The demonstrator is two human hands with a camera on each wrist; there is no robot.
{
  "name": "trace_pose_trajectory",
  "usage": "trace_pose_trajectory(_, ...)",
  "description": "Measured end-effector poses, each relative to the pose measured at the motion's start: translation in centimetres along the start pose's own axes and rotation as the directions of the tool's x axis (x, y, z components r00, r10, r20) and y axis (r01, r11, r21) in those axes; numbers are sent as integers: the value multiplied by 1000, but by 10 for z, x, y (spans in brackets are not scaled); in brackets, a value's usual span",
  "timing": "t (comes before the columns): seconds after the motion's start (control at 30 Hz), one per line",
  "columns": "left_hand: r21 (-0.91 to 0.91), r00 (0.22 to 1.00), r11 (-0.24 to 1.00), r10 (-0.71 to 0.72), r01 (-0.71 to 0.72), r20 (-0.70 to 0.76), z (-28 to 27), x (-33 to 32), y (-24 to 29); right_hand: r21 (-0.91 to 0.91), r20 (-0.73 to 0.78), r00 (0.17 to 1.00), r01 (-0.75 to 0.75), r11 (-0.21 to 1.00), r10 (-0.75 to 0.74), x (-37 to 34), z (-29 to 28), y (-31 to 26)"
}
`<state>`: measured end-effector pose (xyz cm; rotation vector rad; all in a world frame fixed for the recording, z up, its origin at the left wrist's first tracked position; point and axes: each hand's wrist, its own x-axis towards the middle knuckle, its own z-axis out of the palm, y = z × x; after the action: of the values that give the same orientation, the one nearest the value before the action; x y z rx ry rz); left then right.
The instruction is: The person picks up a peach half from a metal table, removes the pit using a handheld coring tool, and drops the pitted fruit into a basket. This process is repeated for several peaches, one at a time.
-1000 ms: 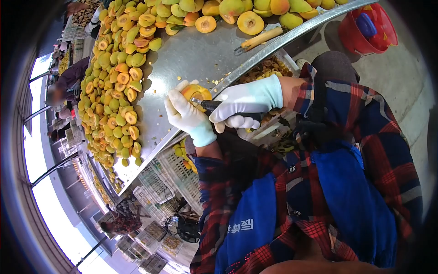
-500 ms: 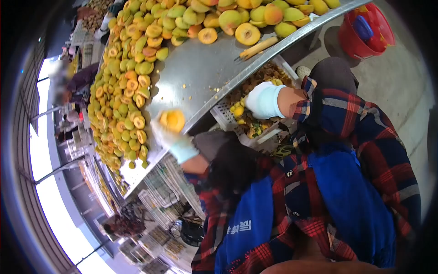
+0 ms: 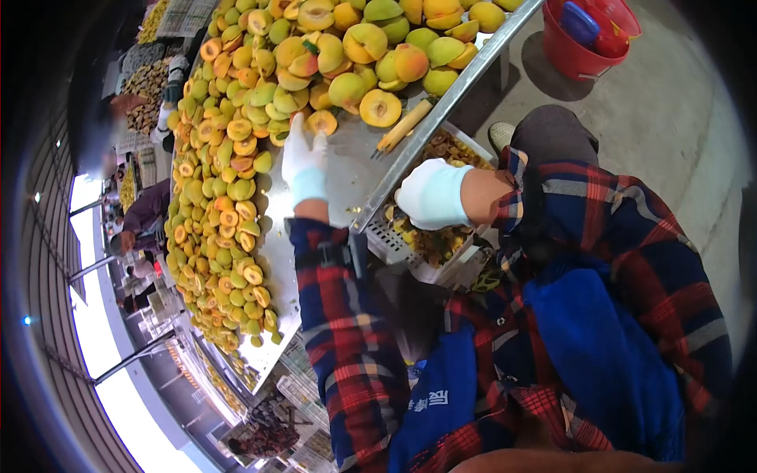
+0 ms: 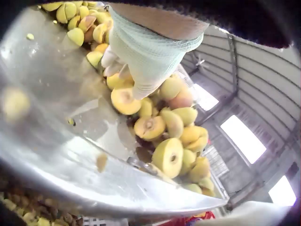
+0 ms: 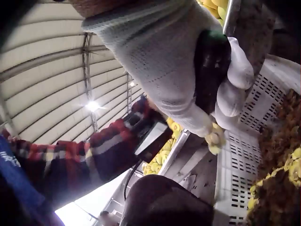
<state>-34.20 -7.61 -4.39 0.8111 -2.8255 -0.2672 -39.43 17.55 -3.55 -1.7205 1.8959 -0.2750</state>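
Gloved in white, the left hand (image 3: 306,162) reaches to the inner edge of the fruit pile on the metal table. Its fingers are spread, and in the left wrist view the thumb of that hand (image 4: 141,61) touches a halved fruit (image 4: 126,101). The right hand (image 3: 432,195) is over the crate of scraps beside the table. Seen from the right wrist, this hand (image 5: 155,66) grips a black handle (image 5: 211,68); a small pale yellow-brown piece (image 5: 215,138) is at its thumb tip. The tool's working end is hidden.
A wooden-handled tool (image 3: 406,126) lies by the table's metal rim (image 3: 473,72). The white perforated crate (image 3: 390,240) holds brown and yellow scraps. A red bucket (image 3: 579,55) with a blue item stands on the floor at upper right. Other people are at left.
The left hand has moved from the near table edge up to the pile, and the hollowed half it carried is out of it. The right hand has left the fruit for the crate, its tool still held.
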Motion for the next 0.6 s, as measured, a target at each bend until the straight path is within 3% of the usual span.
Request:
trace_pose_trajectory(0.07, 229, 990, 967, -130, 114, 57, 17, 12, 19, -1, 42, 998, 43, 999, -43, -4, -8, 2)
trace_pose_trajectory(0.1, 160, 993, 981, -118, 114, 18, 25, 15, 18, 32, -62, 997, 45, 998, -43, -4, 0, 5)
trace_pose_trajectory(0.13, 156, 993, 982, -114, 108, 31, 26, 14, 25, 39, -56, 998, 35, 999, -33, -5, 0, 6)
trace_pose_trajectory(0.2, 58, 969, 968, -240, 244, -65, 22, 9, 35, 30, -12, 999, 38, 999, -38, -5, -5, 7)
trace_pose_trajectory(0.27, 22, 972, 977, -210, 213, -107, 22, 1, 25, 45, 11, 998, 59, 997, -59, -8, -9, 9)
trace_pose_trajectory(0.3, -367, 935, 867, -352, 338, 31, 20, -3, 19, 90, -7, 997, 79, 993, -79, -9, -12, 8)
trace_pose_trajectory(0.33, -673, 884, 594, -419, 440, 208, 13, -9, 20, 136, -25, 995, 101, 986, -98, -10, -18, 6)
trace_pose_trajectory(0.37, -809, 880, 419, -412, 412, 235, 3, -24, 19, 153, -68, 993, 108, 982, -98, -14, -25, 4)
trace_pose_trajectory(0.4, -863, 889, 330, -387, 382, 245, -7, -39, 14, 185, -165, 984, 93, 978, -62, -13, -29, 0)
trace_pose_trajectory(0.47, -927, 883, -58, -289, 371, 371, -21, -70, -1, 276, -306, 952, 73, 958, 16, -9, -26, -5)
trace_pose_trajectory(0.53, -942, 897, -68, -290, 330, 335, -35, -104, 11, 347, -440, 897, 197, 917, -26, -3, -19, -8)
trace_pose_trajectory(0.6, -897, 858, -348, -332, 275, 392, -48, -128, 33, 359, -415, 909, 210, 909, -46, 3, -14, -15)
